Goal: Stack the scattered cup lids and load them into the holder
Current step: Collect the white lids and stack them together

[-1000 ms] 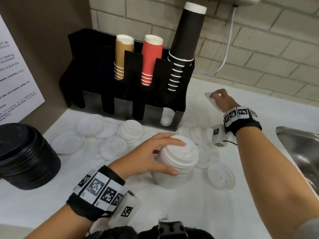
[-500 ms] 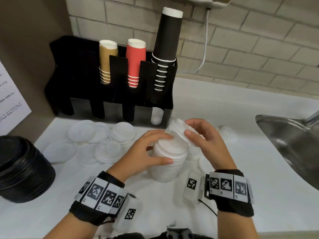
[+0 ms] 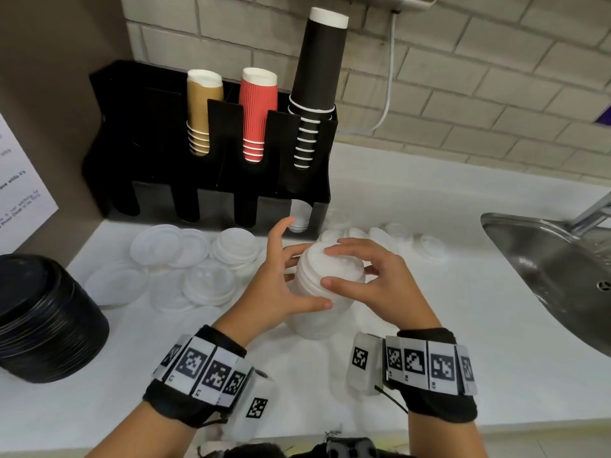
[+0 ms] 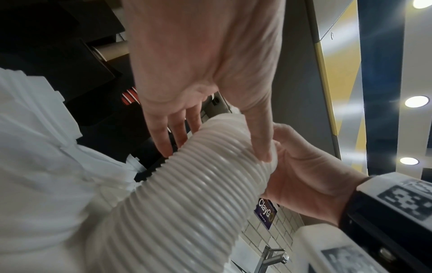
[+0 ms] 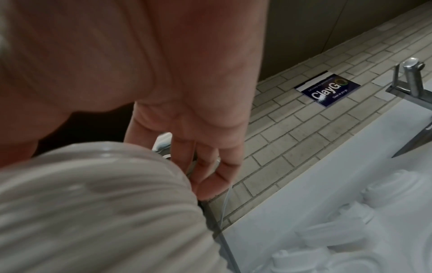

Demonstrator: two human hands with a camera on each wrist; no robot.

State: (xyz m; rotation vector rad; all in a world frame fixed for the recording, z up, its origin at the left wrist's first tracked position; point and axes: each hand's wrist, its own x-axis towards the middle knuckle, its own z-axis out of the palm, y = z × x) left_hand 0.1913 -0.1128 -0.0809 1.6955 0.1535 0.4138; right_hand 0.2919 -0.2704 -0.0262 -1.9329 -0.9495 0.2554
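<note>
A tall stack of white cup lids stands on the white counter in front of me. My left hand grips its left side, thumb in front, fingers behind and index finger lifted. My right hand lies curled over the top lid with its thumb on the near side. The left wrist view shows the ribbed lid stack between both hands. The black holder stands behind against the wall, with a few white lids in its lower right slot. More loose lids lie left and right.
Brown, red and black paper cups fill the holder's upper slots. A pile of black lids sits at the left counter edge. A steel sink with a tap lies to the right. A cable hangs down the brick wall.
My right hand came back from the far right with a lid and set it on the stack. It now lies over the top. My left hand stayed on the stack.
</note>
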